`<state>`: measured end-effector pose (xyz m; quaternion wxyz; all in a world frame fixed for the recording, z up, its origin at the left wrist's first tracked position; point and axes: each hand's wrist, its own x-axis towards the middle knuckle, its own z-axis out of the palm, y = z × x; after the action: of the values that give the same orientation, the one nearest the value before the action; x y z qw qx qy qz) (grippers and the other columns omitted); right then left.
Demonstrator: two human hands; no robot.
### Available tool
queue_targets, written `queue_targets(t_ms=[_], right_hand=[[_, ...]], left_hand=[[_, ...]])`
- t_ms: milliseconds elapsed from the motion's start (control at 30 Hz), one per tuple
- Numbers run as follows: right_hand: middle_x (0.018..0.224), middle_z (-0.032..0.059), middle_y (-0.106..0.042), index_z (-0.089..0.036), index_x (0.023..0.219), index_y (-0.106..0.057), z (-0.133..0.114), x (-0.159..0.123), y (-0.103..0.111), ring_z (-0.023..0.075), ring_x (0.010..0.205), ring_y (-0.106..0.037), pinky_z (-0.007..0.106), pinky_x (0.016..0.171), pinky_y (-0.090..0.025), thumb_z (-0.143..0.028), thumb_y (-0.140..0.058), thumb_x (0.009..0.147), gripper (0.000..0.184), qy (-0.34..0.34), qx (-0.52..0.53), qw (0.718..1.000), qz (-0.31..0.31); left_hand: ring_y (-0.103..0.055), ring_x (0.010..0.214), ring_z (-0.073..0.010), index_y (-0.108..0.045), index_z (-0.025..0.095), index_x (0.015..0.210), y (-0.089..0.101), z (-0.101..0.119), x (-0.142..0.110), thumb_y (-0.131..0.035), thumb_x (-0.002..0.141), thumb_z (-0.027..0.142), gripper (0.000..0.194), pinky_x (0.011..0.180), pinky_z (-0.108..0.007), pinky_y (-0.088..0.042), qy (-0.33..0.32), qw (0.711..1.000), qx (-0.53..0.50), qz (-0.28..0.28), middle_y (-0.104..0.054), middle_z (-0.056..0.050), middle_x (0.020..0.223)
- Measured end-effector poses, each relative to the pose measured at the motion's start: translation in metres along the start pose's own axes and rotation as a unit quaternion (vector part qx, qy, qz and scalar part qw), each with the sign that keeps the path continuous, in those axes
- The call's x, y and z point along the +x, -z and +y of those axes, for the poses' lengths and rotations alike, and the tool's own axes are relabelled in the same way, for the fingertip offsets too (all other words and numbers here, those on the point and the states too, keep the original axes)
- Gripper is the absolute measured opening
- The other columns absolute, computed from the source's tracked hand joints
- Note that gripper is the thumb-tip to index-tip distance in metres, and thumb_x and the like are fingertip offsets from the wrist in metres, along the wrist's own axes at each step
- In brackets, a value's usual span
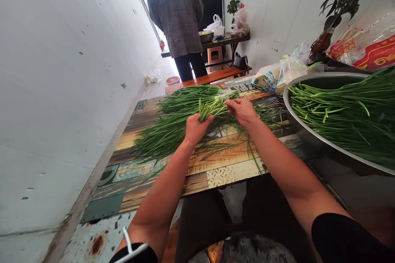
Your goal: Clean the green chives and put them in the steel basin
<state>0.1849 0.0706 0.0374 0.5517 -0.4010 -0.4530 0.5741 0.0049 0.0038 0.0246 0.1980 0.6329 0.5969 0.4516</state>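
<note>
Evidently, the left hand (196, 128) curls round slender green stalks (205, 111); the right hand (242, 111) pinches their edge, fingers (230, 103) closed; gentle pressure should prevent bruising.

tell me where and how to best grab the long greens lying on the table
Grip the long greens by their paler stem ends, probably from the right: the stems point that way, while the leaf tips fan out to the left.

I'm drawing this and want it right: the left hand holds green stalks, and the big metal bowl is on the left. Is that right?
Not quite: the bowl is on the right, as the head view shows. The left hand does hold green stalks.
</note>
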Motion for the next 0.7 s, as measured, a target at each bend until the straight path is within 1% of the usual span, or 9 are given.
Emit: queue_targets(t_ms=[167, 267, 333, 400, 467, 533, 567, 633, 700], right_hand=[[0.055, -0.0036, -0.054, -0.017, 0.058, -0.054, -0.01, 0.005, 0.01, 0.008, 0.053, -0.049, 0.021, 0.046, -0.038, -0.04, -0.082, 0.063, 0.037, -0.006, 0.007, 0.997, 0.078], [0.053, -0.004, -0.05, -0.02, 0.057, -0.048, -0.011, 0.007, 0.015, 0.009, 0.051, -0.045, 0.022, 0.045, -0.036, -0.045, -0.076, 0.07, 0.04, 0.01, -0.054, 0.99, 0.133], [0.055, -0.004, -0.05, -0.02, 0.059, -0.049, -0.01, 0.007, 0.015, 0.01, 0.055, -0.046, 0.023, 0.05, -0.038, -0.044, -0.073, 0.071, 0.036, 0.054, -0.112, 0.98, 0.155], [0.062, -0.0031, -0.055, -0.019, 0.066, -0.056, -0.006, 0.005, 0.013, 0.011, 0.061, -0.049, 0.024, 0.057, -0.041, -0.042, -0.072, 0.07, 0.028, 0.117, -0.171, 0.969, 0.136], [0.066, -0.0018, -0.06, -0.018, 0.072, -0.063, -0.003, 0.001, 0.008, 0.0118, 0.064, -0.052, 0.025, 0.061, -0.042, -0.041, -0.068, 0.072, 0.023, 0.152, -0.22, 0.962, 0.058], [0.063, -0.0015, -0.061, -0.017, 0.074, -0.067, 0.0, -0.003, 0.004, 0.0121, 0.062, -0.051, 0.025, 0.061, -0.04, -0.038, -0.063, 0.077, 0.022, 0.157, -0.266, 0.951, -0.027], [0.061, -0.0017, -0.059, -0.017, 0.072, -0.068, 0.001, -0.004, 0.002, 0.0119, 0.06, -0.05, 0.025, 0.06, -0.038, -0.036, -0.061, 0.079, 0.022, 0.162, -0.293, 0.941, -0.048], [0.055, -0.0019, -0.054, -0.016, 0.064, -0.067, 0.002, -0.005, 0.002, 0.0115, 0.056, -0.047, 0.026, 0.058, -0.033, -0.036, -0.059, 0.082, 0.028, 0.17, -0.355, 0.918, -0.04], [0.048, -0.0011, -0.048, -0.017, 0.055, -0.065, 0.002, -0.004, 0.005, 0.0119, 0.052, -0.044, 0.028, 0.057, -0.029, -0.043, -0.053, 0.089, 0.044, 0.16, -0.416, 0.895, -0.005]], left_hand=[[-0.062, 0.071, -0.0159, -0.072, 0.015, 0.07, 0.0, 0.0, -0.001, -0.065, 0.078, 0.041, 0.028, 0.072, -0.027, -0.045, 0.007, 1.0, -0.015, -0.001, -0.07, -0.002, 0.071], [-0.062, 0.07, -0.016, -0.072, 0.016, 0.069, -0.001, -0.001, -0.001, -0.065, 0.078, 0.041, 0.028, 0.072, -0.027, -0.045, 0.01, 1.0, -0.015, -0.002, -0.07, -0.002, 0.07], [-0.062, 0.069, -0.0159, -0.073, 0.016, 0.069, -0.001, -0.001, -0.001, -0.064, 0.078, 0.041, 0.028, 0.072, -0.027, -0.045, 0.012, 1.0, -0.016, -0.002, -0.071, -0.002, 0.07], [-0.062, 0.068, -0.0156, -0.073, 0.016, 0.07, -0.002, -0.002, 0.0, -0.064, 0.078, 0.042, 0.029, 0.071, -0.027, -0.045, 0.013, 1.0, -0.02, -0.002, -0.071, -0.002, 0.07], [-0.061, 0.068, -0.0155, -0.072, 0.016, 0.069, -0.002, -0.003, 0.0, -0.064, 0.078, 0.042, 0.029, 0.071, -0.027, -0.044, 0.01, 1.0, -0.018, -0.002, -0.071, -0.002, 0.071], [-0.061, 0.069, -0.0153, -0.071, 0.016, 0.068, -0.001, -0.002, 0.0, -0.064, 0.078, 0.042, 0.029, 0.071, -0.027, -0.044, 0.008, 1.0, -0.017, -0.001, -0.071, -0.002, 0.07], [-0.061, 0.069, -0.0152, -0.071, 0.016, 0.067, -0.001, -0.002, 0.0, -0.064, 0.078, 0.042, 0.029, 0.072, -0.027, -0.044, 0.008, 1.0, -0.019, -0.002, -0.07, -0.002, 0.069], [-0.06, 0.069, -0.0149, -0.07, 0.016, 0.066, 0.0, 0.0, 0.0, -0.064, 0.079, 0.041, 0.029, 0.072, -0.026, -0.044, 0.009, 1.0, -0.025, -0.001, -0.07, -0.001, 0.069], [-0.059, 0.068, -0.0147, -0.07, 0.017, 0.065, 0.0, 0.001, -0.001, -0.063, 0.079, 0.041, 0.029, 0.071, -0.026, -0.043, 0.012, 1.0, -0.027, 0.002, -0.069, -0.001, 0.068]])
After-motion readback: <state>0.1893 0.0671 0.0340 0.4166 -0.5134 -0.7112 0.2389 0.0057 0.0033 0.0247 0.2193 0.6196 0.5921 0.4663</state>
